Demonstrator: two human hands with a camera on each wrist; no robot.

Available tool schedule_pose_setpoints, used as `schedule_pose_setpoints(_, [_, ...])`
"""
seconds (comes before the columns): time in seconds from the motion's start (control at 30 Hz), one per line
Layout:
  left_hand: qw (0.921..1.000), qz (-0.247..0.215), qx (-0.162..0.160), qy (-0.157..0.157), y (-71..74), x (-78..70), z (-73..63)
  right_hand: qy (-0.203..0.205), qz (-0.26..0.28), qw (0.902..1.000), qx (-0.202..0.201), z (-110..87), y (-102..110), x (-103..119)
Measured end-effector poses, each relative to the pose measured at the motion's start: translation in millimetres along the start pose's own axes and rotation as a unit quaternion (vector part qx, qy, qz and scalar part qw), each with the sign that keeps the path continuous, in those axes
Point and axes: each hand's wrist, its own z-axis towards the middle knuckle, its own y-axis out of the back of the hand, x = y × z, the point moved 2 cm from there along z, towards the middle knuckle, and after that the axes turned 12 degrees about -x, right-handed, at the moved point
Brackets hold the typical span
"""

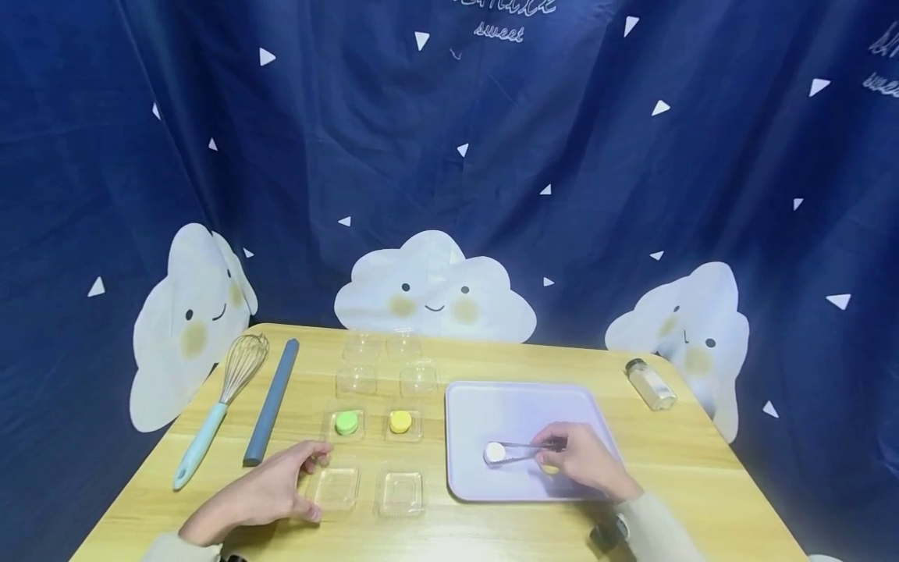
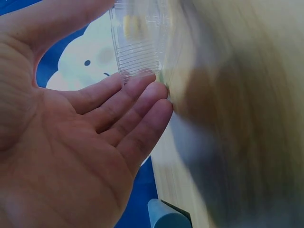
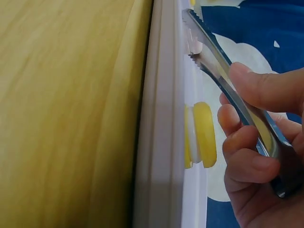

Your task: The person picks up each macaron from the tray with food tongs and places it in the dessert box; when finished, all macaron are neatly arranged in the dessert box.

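My right hand [image 1: 583, 460] grips metal tongs [image 3: 223, 76] over the lilac tray [image 1: 520, 398]. The tong tips stand on either side of a white macaron [image 1: 495, 453] on the tray. Under the hand sits a yellow macaron with white filling [image 3: 204, 135], mostly hidden in the head view. My left hand [image 1: 277, 484] lies at the left side of a clear plastic box [image 1: 337, 488], thumb and fingers spread apart. In the left wrist view its relaxed fingertips [image 2: 159, 90] are right at the clear plastic.
Behind, a green macaron [image 1: 346, 422] and a yellow macaron [image 1: 400, 421] sit in clear boxes with raised lids. Another clear box [image 1: 402, 493] stands between left hand and tray. A whisk [image 1: 221, 406] and grey-blue bar [image 1: 272, 402] lie left; a shaker jar [image 1: 651, 385] lies right.
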Motion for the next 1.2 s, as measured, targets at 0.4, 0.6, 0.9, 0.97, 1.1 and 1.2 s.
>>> schedule_pose_setpoints(0.4, [1.0000,-0.004,-0.003,-0.002,-0.4,-0.1,3.1,-0.010,-0.031,0.9974,-0.064,3.6,-4,-2])
schedule_pose_setpoints(0.6, [1.0000,0.002,-0.006,0.001,-0.9,0.4,4.1,-0.035,-0.040,0.9955,-0.079,5.7,-4,-9])
schedule_pose_setpoints(0.9, [0.9999,-0.011,-0.007,0.002,-1.8,2.7,4.1,-0.093,0.013,0.9864,-0.135,13.2,3,-6])
schedule_pose_setpoints(0.97, [0.9999,-0.012,-0.009,0.001,-1.9,2.7,4.1,-0.100,0.016,0.9835,-0.150,16.3,5,-2])
schedule_pose_setpoints(1.1, [0.9999,-0.009,-0.012,0.003,-1.8,2.6,4.0,-0.122,0.018,0.9758,-0.181,24.7,10,7])
schedule_pose_setpoints(1.2, [0.9999,-0.009,-0.011,0.004,-1.8,2.4,3.8,-0.146,0.049,0.9679,-0.199,31.8,12,15])
